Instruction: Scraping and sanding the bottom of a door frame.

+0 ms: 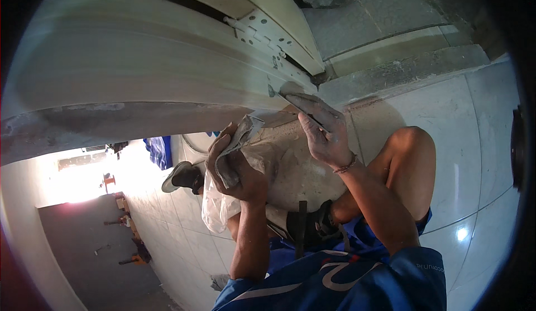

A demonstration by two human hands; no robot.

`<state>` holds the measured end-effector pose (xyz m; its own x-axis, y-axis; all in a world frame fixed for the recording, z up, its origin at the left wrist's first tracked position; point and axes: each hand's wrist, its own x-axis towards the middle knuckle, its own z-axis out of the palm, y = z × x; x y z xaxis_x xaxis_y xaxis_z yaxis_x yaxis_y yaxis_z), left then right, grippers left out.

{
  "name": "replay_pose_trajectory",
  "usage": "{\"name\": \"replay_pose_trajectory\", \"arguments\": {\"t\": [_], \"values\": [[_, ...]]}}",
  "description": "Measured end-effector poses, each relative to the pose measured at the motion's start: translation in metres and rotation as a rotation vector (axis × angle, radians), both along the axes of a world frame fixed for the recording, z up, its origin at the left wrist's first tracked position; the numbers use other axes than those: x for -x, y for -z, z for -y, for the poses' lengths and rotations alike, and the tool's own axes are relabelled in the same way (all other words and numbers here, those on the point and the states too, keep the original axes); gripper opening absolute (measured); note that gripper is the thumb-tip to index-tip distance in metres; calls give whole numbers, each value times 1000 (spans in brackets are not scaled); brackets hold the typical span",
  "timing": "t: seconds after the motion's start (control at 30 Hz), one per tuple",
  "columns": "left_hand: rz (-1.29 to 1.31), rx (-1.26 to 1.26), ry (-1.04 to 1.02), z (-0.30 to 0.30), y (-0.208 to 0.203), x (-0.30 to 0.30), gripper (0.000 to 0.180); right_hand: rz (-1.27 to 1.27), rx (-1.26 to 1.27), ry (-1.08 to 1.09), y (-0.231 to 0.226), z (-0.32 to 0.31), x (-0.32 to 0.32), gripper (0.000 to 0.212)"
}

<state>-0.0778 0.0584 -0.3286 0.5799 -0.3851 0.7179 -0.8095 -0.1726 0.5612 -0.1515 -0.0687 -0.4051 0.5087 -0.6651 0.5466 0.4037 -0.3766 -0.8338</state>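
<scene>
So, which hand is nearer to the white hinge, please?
Right. In the picture, the right hand is below and right of the hinge; the left hand is farther below it.

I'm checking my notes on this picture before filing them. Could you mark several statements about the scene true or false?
1. The right hand holds a thin tool. True.
2. The left hand is empty. False: it grips a grey cloth-like piece.
3. The floor is tiled. True.
4. The person's shirt is red. False: it is mainly blue.
5. The clear plastic bag shows to the right of the right hand. False: it is beside the left forearm.
</scene>
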Motion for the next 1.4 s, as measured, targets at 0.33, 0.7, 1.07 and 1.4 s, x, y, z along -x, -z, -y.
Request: {"name": "replay_pose_trajectory", "arguments": {"t": [0.33, 0.7, 1.07, 1.4], "values": [[-23, -138, -144, 9, 5, 20, 31, -105, 367, 135, 3, 3, 0, 74], [-136, -24, -69, 37, 14, 31, 41, -103, 388, 210, -4, -1, -2, 54], [-155, -91, -182, 34, 11, 23, 25, -183, 368, 142, -16, -2, 4, 61], [-358, 68, -102, 33, 8, 18, 25, -296, 367, 126, -25, -11, 8, 70]]}}
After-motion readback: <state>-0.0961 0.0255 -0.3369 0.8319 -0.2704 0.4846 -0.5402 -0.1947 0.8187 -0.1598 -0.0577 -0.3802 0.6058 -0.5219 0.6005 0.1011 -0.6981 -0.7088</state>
